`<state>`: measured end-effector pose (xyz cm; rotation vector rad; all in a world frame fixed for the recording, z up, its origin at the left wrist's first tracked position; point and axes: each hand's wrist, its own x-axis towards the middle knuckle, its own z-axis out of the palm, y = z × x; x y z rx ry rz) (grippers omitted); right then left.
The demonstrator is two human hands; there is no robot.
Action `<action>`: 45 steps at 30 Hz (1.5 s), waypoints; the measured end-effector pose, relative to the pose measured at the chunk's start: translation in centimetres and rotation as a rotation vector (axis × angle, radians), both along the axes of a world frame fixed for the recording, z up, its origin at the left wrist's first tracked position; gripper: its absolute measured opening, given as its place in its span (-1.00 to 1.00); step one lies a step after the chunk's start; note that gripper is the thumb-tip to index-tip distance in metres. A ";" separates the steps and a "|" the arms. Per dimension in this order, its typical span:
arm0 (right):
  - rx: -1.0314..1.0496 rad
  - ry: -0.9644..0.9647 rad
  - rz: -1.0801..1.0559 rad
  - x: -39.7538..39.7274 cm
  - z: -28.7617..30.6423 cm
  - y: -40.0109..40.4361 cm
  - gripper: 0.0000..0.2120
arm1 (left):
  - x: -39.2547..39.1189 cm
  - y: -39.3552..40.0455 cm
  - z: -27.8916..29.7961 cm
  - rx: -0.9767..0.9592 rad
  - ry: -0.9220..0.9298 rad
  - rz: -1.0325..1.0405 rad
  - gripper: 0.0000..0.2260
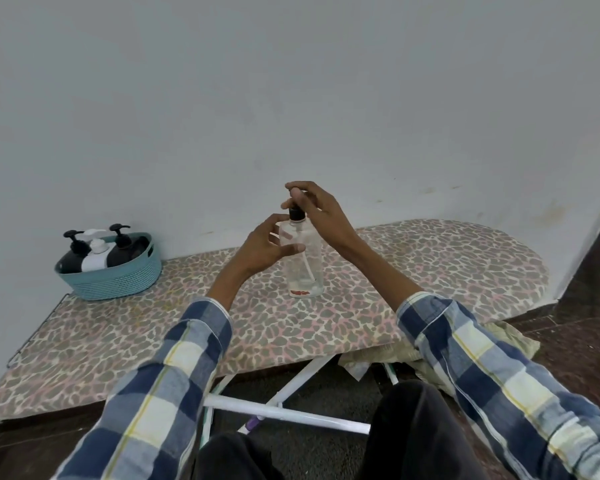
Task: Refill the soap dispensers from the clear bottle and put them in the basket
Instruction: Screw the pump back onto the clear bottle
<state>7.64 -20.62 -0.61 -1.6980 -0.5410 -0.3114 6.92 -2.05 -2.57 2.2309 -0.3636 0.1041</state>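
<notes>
Here, right hand [317, 211] pinching clear bottle [303, 261] pump top, left hand [265, 245] cupped beside it

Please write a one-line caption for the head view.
Right hand grips clear bottle's pump; three dispensers in basket.

The right hand [314, 209] pinches the black cap [296, 213] on the upright clear bottle [303, 261], left hand [269, 249] open beside it.
</notes>
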 end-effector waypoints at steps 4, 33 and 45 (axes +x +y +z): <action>0.018 -0.022 0.044 0.0 0.5 -0.4 -0.63 | 0.0 -0.2 -0.2 0.043 -0.042 0.021 -0.43; -0.335 0.075 -0.279 6.9 -2.4 -19.0 -0.27 | 8.4 -18.4 2.0 -0.159 -0.066 0.086 -0.30; -0.219 0.116 -0.395 14.2 -4.1 -28.4 -0.31 | 15.8 -28.4 1.7 -0.257 0.176 -0.106 -0.40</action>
